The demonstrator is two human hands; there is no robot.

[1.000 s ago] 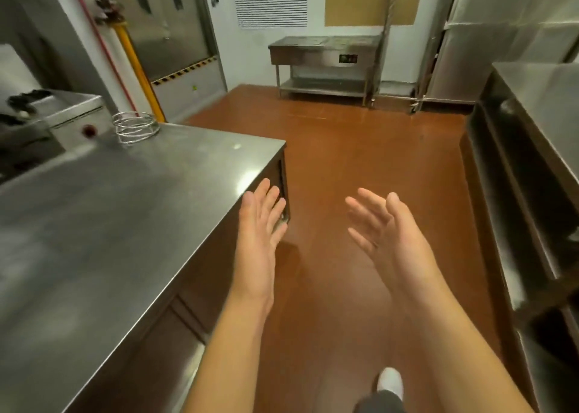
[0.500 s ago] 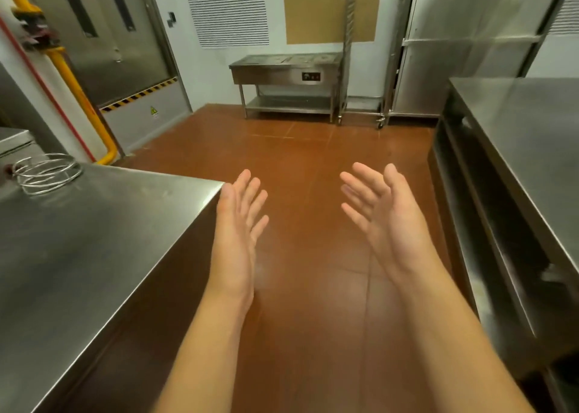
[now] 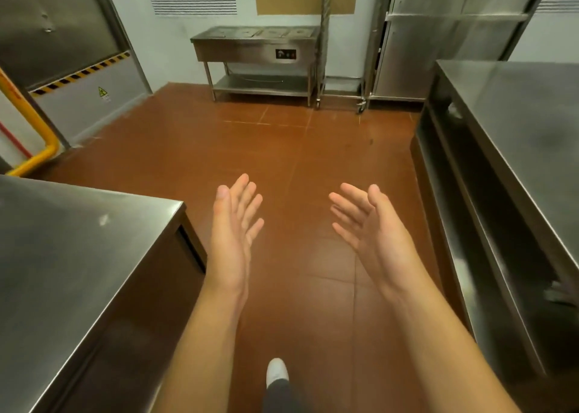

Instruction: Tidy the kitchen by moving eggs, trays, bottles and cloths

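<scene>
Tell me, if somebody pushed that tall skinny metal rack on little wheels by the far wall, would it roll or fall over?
The rack would probably roll easily, since a caster shows at its foot. It looks tall and narrow, so a high push might tip it.

hands: two, left hand (image 3: 233, 234) and right hand (image 3: 372, 230)
bench: two, one left (image 3: 62, 256), one right (image 3: 520, 124)
steel warming cart: one (image 3: 255, 49)
yellow pipe: one (image 3: 34, 124)
white shoe: one (image 3: 276, 370)
</scene>
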